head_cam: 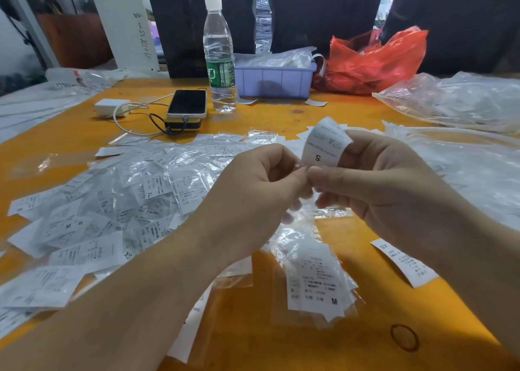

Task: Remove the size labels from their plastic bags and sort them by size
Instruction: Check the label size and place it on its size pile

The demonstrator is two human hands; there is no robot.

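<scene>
Both hands up over the orange table (281, 342) now, meeting at the middle. The right hand (394, 190) has its fingers curled round a white S label (323, 148), which bends up toward one o'clock. The left hand (253, 190) pinches thumb to forefinger right against it, at the label's lower edge, possibly on a clear plastic sleeve, hard to tell. At nine o'clock lies the heap of bagged labels (126, 196). At five o'clock, a small M stack (318, 283); an XS label (405, 261) lies at four. Water bottle (219, 55) stands at twelve
</scene>
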